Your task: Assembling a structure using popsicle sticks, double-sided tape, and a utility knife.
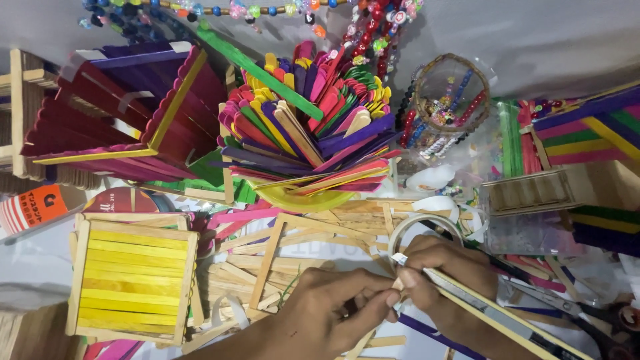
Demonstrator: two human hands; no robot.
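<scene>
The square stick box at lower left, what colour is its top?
Yellow slats in a plain wood frame; head view.

Roll of clear tape (427, 230), pale ring standing on edge above the right hand (443, 270), loose end pulled down to pinching fingertips, long plain wooden stick (493, 312), slanting down to the right, gripped beside the left hand (333, 310)

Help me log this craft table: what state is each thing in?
Left hand: pinching the tape end.
Right hand: holding the tape roll and a stick.
Tape roll: upright, end peeled.
Yellow bowl: heaped with coloured sticks.
Yellow stick box: assembled, lying flat.
Scissors: lying flat on the table.
</scene>
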